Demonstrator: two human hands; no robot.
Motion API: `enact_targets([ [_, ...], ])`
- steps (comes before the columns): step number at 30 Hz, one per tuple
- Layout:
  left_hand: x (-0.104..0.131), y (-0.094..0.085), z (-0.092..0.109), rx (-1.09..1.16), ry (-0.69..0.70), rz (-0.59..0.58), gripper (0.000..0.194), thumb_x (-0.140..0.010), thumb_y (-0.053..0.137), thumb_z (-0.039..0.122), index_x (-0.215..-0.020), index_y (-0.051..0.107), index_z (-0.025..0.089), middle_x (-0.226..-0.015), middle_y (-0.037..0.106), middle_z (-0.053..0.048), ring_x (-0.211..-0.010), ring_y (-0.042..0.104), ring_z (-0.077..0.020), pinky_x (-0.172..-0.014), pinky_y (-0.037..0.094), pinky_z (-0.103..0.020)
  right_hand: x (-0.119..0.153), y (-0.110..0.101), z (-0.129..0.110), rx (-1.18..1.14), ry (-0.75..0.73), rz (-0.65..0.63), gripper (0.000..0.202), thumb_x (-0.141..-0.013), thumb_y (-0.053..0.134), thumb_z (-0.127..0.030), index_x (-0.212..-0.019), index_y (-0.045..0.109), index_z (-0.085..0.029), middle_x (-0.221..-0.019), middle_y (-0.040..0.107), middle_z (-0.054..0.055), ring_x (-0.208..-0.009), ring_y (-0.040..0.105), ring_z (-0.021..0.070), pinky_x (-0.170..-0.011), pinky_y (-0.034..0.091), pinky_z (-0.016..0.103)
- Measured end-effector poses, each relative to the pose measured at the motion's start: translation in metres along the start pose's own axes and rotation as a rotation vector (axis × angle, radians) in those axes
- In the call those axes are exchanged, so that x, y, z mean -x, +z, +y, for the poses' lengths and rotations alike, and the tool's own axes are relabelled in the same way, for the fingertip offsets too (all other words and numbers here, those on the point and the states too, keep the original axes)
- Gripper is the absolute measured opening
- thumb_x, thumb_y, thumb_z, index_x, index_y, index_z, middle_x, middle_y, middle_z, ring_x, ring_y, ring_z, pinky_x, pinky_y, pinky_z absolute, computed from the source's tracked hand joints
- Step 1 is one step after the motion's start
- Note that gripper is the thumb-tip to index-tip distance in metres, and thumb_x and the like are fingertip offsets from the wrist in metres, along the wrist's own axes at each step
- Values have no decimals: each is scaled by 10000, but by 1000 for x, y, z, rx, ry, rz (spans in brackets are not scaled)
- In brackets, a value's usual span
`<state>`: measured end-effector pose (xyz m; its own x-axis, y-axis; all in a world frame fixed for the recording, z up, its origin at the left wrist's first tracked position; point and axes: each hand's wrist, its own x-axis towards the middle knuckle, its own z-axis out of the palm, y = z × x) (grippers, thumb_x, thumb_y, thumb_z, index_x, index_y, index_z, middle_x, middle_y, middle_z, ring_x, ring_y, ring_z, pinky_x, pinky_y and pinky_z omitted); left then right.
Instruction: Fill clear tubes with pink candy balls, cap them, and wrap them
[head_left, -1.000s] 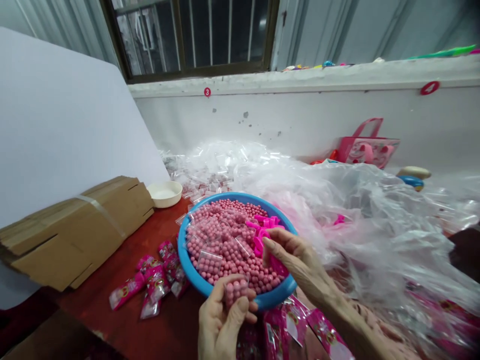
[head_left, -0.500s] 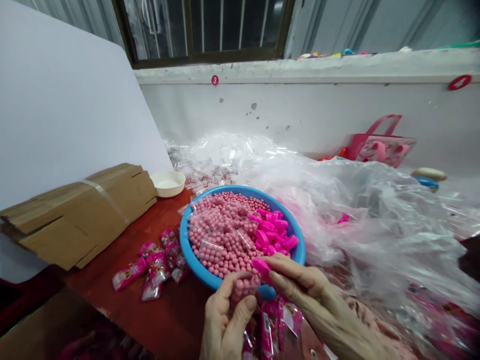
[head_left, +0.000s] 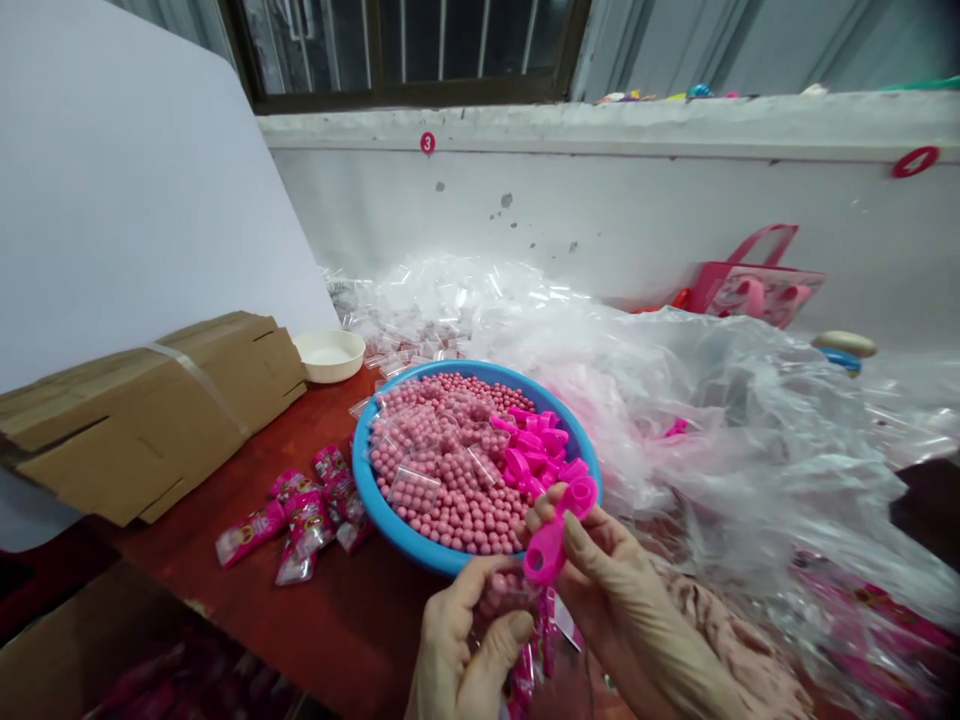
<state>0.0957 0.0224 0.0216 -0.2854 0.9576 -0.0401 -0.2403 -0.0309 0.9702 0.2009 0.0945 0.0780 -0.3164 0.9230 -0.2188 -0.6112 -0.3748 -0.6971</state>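
Observation:
My left hand (head_left: 461, 645) is closed round a small clear box of pink balls (head_left: 504, 592), partly hidden by my thumb and fingers. Between the thumb and fingers of my right hand (head_left: 630, 590) is a bright pink plastic piece (head_left: 551, 548) with a round hole at each end. Its lower end is right beside the box. Beyond both hands is a blue basin (head_left: 401, 545) full of loose pink balls (head_left: 457, 520). More clear boxes (head_left: 415, 488) lie on the balls, and a heap of pink plastic pieces (head_left: 536, 450) fills the basin's right side.
Pink printed packets (head_left: 307, 522) lie left of the basin on the red table (head_left: 300, 640). Behind them are flattened cardboard (head_left: 165, 420) and a white dish (head_left: 330, 357). Clear plastic bags (head_left: 720, 420) spread to the right. A pink bag (head_left: 757, 285) leans against the wall.
My right hand has turned the pink plastic piece so its two holed ends show, the lower end beside the box. My left hand keeps its hold on the box. The view has shifted slightly.

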Motion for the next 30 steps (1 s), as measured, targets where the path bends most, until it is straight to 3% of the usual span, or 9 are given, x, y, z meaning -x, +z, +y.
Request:
enact_targets([
  [5, 1, 1, 2, 80, -29, -5, 395, -705, 693, 425, -1013, 694, 176, -780, 677, -72, -684, 606, -214, -622, 502, -278, 5, -4, 19, 112, -104, 24, 263, -553, 853, -227, -752, 681, -231, -710, 703, -10, -598, 656, 145, -582, 558, 264],
  [11, -1, 1, 11, 210, -41, -148, 338, -735, 671, 428, -920, 698, 145, -655, 608, -37, -584, 531, -143, -546, 446, -225, 11, -13, 26, 205, -262, -10, 208, -590, 828, -154, -691, 657, -218, -713, 669, -32, -665, 662, 113, -626, 546, 185],
  [16, 0, 2, 10, 196, -29, -156, 400, -745, 662, 427, -1021, 685, 139, -601, 572, -20, -544, 518, -141, -516, 440, -232, 15, -16, 31, 283, -350, 10, 176, -635, 803, -202, -723, 653, -231, -737, 673, -13, -685, 676, 149, -645, 561, 239],
  [22, 2, -1, 11, 165, -34, -163, 327, -764, 652, 403, -968, 700, 151, -588, 540, -5, -517, 470, -110, -501, 402, -207, 16, -16, 35, 469, -493, 17, 154, -674, 771, -193, -715, 632, -245, -752, 646, -30, -726, 652, 129, -688, 538, 222],
  [30, 0, 2, 6, 368, -104, -287, 343, -763, 676, 400, -998, 696, 152, -669, 607, -26, -460, 453, -63, -442, 378, -169, 26, -13, 42, 649, -816, 114, 150, -697, 719, -117, -693, 659, -255, -700, 658, -17, -676, 635, 151, -706, 508, 293],
])
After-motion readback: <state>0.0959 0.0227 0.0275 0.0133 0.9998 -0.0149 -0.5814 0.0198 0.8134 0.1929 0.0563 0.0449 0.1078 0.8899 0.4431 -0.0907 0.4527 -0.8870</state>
